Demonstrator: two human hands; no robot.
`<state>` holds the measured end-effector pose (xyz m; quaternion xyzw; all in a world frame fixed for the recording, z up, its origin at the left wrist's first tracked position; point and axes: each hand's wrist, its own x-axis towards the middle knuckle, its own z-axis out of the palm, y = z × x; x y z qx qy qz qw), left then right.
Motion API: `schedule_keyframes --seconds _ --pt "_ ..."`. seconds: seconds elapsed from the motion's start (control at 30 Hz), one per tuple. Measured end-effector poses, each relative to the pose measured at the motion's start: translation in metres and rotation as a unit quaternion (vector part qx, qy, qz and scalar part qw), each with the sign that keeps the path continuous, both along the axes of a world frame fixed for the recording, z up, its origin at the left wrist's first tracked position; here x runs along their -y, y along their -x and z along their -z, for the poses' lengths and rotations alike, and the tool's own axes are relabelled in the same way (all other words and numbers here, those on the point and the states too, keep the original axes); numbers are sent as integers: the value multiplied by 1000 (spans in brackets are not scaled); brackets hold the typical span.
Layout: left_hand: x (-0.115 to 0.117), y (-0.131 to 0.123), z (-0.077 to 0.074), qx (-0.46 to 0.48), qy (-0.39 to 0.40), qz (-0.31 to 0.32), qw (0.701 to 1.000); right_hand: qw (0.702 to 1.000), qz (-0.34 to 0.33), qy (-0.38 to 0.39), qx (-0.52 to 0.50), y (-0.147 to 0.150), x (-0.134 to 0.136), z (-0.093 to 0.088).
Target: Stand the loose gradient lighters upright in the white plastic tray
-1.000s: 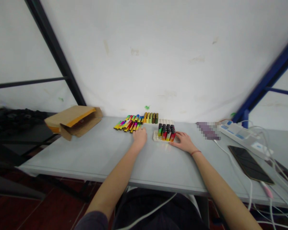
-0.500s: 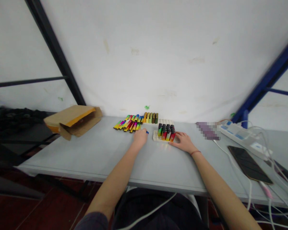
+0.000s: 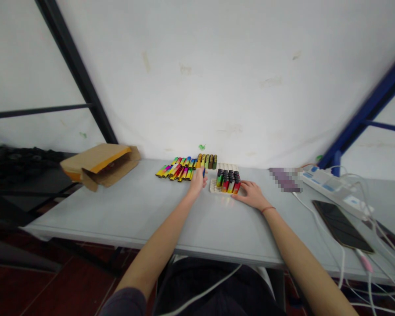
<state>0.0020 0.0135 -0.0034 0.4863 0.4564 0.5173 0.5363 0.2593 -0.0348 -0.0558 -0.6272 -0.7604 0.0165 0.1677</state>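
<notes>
I'm pinching a small blue item (image 3: 203,172) in my left hand (image 3: 196,184), while my spread right hand (image 3: 252,195) is resting beside upright multicoloured lighters (image 3: 228,182) in a white plastic tray (image 3: 213,188).

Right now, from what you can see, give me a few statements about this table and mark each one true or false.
1. The right hand sits at the white tray of upright lighters. True.
2. The phone lies at the left end of the table. False: it lies at the right end, near the power strip.
3. The flat lighters are inside the cardboard envelope. False: they lie on the table top, and the envelope sits apart at the left.
4. The left hand is beside the flat lighters, with a small blue thing at its fingertips. True.
</notes>
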Motion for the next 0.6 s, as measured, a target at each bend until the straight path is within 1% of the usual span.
schedule_keyframes --seconds 0.07,0.2,0.3,0.4,0.6 --pt "3 -4 0 42 13 -7 999 1000 0 -2 1 0 0 0" --pt "10 -8 0 92 27 -29 995 1000 2 -6 2 0 0 1" --pt "12 -10 -1 120 72 -37 989 1000 1 -7 1 -1 0 1" --pt "12 -10 -3 120 107 -57 985 1000 -2 -3 -1 -1 0 1" --pt "15 -15 -4 103 85 -89 987 1000 7 -2 -2 0 0 0"
